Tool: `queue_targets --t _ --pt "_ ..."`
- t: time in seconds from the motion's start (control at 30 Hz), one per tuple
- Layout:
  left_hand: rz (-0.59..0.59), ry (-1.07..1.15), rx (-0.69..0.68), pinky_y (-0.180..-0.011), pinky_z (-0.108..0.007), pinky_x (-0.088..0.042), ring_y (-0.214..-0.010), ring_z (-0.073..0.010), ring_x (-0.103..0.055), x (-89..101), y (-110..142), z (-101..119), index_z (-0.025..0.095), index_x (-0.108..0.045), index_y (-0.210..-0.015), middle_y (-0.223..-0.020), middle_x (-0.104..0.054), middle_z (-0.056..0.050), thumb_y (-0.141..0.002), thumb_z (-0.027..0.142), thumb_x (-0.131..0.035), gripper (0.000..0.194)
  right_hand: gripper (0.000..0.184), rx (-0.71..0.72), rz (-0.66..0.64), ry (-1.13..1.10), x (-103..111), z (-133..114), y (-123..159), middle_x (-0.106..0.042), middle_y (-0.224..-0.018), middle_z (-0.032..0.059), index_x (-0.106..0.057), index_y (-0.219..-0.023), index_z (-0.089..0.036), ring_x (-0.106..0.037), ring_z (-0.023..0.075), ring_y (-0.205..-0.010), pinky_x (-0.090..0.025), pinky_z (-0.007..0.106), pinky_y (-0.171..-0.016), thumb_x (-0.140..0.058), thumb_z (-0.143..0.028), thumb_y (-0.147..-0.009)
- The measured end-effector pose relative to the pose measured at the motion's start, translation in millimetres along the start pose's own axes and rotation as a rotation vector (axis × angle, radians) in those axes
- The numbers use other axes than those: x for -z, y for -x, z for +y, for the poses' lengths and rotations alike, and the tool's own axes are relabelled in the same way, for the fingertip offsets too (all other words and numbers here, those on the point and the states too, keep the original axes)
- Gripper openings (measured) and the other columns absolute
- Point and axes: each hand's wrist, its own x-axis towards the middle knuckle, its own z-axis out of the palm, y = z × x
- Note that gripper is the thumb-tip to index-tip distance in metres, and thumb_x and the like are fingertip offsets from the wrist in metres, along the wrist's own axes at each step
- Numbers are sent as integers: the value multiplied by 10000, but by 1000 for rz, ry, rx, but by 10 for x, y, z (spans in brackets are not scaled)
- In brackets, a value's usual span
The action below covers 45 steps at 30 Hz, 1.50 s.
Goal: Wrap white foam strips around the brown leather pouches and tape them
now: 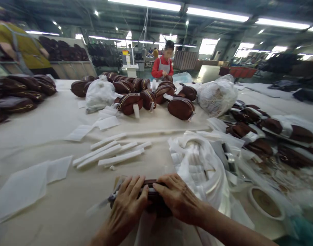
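Observation:
A dark brown leather bag (157, 206) lies at the near edge of the table, between my hands and partly covered by them. My left hand (130, 200) is closed over its left side, fingers across the top and thumb pointing inward. Gripping the right side is my right hand (178, 196), with its fingers bent over the upper edge near the zip. A strip of clear wrap sticks out at the bag's left end. The underside of the bag is hidden.
White foam strips (112, 153) lie beyond my left hand, and white sheets (23, 188) farther left. A coil of white padding (197, 164) and a tape roll (266, 202) are at right. Brown bags (181, 108) and plastic bundles (218, 95) stand behind; a person in red (162, 65) works opposite.

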Motion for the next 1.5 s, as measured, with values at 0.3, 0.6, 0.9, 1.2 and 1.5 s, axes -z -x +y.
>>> queue_targets --t 0.3,0.6,0.9,1.2,1.5 --pt "17 12 -81 -853 -387 -455 -1005 -252 -577 -71 122 -128 105 -580 -1037 -1095 -601 -166 -842 135 -598 198 214 -472 422 93 -32 760 310 -625 -966 94 -608 -1031 -172 -576 203 -927 -470 338 -830 -444 -260 -924" --pt "49 44 -57 -867 -368 -465 -1036 -252 -580 -76 153 -118 105 -584 -1060 -1088 -617 -159 -819 124 -620 244 156 -851 218 187 -232 1758 116 -636 -908 99 -639 -834 -162 -555 242 -890 -396 343 -798 -702 -142 -692" --pt "24 42 -27 -899 -363 -437 -1047 -241 -568 -83 124 -104 116 -576 -1081 -1098 -615 -140 -852 142 -570 231 327 -933 354 -218 -95 2286 137 -469 -482 -32 -549 -541 -166 -435 109 -500 -330 235 -523 -564 -431 -732" --pt "-92 -92 -43 -855 -298 -400 -936 -188 -582 -66 26 -163 81 -498 -1225 -1045 -629 -112 -962 326 -349 390 378 -879 766 -314 171 2003 265 -600 -684 39 -610 -644 -174 -513 172 -696 -417 313 -706 -598 -552 -648" --pt "-15 43 104 -778 -291 -411 -782 -168 -574 4 -80 -30 115 -565 -1011 -858 -626 -61 -956 364 -371 321 257 -555 497 -860 135 977 -190 -646 -726 -1 -522 -792 -189 -647 147 -690 -524 280 -670 -641 -416 -773"
